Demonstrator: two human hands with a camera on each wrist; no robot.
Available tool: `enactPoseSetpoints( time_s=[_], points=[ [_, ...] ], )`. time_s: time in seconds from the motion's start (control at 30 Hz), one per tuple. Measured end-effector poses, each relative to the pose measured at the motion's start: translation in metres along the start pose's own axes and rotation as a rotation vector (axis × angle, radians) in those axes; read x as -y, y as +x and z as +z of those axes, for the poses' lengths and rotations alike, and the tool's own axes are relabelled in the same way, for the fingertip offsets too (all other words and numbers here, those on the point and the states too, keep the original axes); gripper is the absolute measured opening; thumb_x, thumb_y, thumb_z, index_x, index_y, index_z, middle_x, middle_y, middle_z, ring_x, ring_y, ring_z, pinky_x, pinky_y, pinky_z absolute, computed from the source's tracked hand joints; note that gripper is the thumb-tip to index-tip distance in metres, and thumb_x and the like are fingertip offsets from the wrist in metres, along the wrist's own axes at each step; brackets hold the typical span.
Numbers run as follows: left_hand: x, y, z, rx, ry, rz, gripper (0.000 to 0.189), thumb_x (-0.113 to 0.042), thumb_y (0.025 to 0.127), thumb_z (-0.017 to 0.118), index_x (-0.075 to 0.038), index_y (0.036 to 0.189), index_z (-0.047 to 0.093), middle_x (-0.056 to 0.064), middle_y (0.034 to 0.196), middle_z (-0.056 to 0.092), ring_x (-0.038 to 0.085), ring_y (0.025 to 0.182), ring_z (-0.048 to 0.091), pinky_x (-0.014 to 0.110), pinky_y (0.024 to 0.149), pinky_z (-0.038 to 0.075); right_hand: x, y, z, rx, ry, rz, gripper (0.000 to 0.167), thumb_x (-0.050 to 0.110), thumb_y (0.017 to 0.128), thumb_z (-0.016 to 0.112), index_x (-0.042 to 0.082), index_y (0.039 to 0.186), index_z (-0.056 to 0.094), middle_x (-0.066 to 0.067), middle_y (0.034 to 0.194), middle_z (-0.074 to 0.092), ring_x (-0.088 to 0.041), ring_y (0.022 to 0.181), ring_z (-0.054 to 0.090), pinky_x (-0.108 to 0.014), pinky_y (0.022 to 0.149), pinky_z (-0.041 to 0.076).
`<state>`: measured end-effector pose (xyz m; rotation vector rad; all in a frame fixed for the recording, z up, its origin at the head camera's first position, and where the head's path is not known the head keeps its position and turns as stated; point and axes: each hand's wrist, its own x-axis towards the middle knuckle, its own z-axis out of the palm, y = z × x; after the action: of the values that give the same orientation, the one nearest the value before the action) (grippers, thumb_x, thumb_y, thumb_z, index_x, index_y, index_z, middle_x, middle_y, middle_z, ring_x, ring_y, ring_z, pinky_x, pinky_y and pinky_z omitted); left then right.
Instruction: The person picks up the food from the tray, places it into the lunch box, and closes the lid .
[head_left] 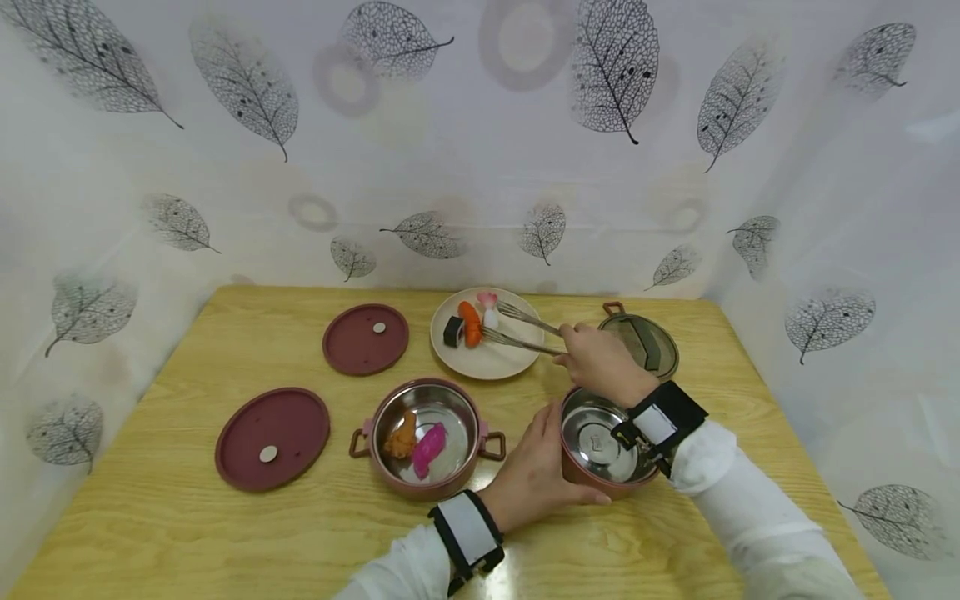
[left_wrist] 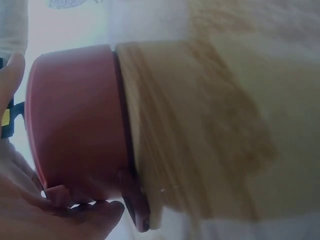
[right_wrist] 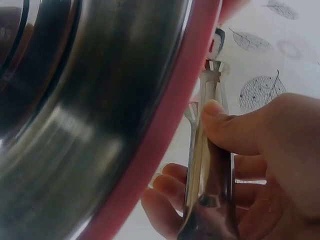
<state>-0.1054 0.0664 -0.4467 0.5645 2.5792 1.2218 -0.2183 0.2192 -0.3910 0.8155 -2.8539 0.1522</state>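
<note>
My right hand (head_left: 600,360) holds metal tongs (right_wrist: 210,170), thumb on one side and fingers on the other. Their spread tips reach over a cream plate (head_left: 480,367), beside an orange sushi piece (head_left: 470,323) and a white piece with a pink tail (head_left: 490,317). A dark sushi roll (head_left: 453,332) lies left of these. My left hand (head_left: 532,475) steadies a reddish pot (left_wrist: 80,120) by its near left side, fingers along the wall at the handle and thumb across the front. Bare steel shows inside that pot.
Left of my left hand stands a second two-handled pot (head_left: 375,475) with an orange-brown fried piece (head_left: 402,435) and a magenta piece (head_left: 429,450) inside. Two maroon lids (head_left: 273,421) lie farther left. A glass lid (head_left: 666,342) lies behind my right hand.
</note>
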Motion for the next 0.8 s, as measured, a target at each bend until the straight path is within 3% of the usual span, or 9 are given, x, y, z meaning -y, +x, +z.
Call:
enactPoseSetpoints(
  time_s=[0.23,0.47,0.8],
  points=[
    [0.0016,0.0018,0.0036,-0.053,0.032,0.044,0.129,-0.061,0.063,0.087,-0.015,0.159,0.013,0.012,0.155,0.034,0.022,0.14,0.04,0.04,0.112,0.041,0.0038,0.0026,0.0048,0.023,-0.013,0.007,0.026,0.017,0.087,0.076,-0.002,0.094,0.06,-0.011,0.07,0.058,-0.025,0.057,0.06,-0.035,0.046,0.047],
    [0.0022,0.0038,0.0043,-0.04,0.069,0.007,0.123,-0.069,0.068,0.077,-0.012,0.159,0.016,0.014,0.155,0.037,0.025,0.14,0.041,0.043,0.11,0.043,0.0034,0.0039,-0.0006,0.079,0.017,0.068,0.023,0.019,0.089,0.074,0.0,0.095,0.063,-0.008,0.07,0.062,-0.023,0.059,0.063,-0.034,0.047,0.047],
    [0.003,0.0042,0.0038,-0.05,0.097,0.043,0.121,-0.067,0.07,0.078,-0.014,0.159,0.014,0.015,0.154,0.038,0.025,0.138,0.044,0.042,0.108,0.045,-0.0009,-0.0002,-0.0039,0.089,0.076,0.091,0.02,0.017,0.089,0.074,0.001,0.099,0.066,-0.009,0.073,0.066,-0.021,0.062,0.064,-0.033,0.05,0.047]
  ],
)
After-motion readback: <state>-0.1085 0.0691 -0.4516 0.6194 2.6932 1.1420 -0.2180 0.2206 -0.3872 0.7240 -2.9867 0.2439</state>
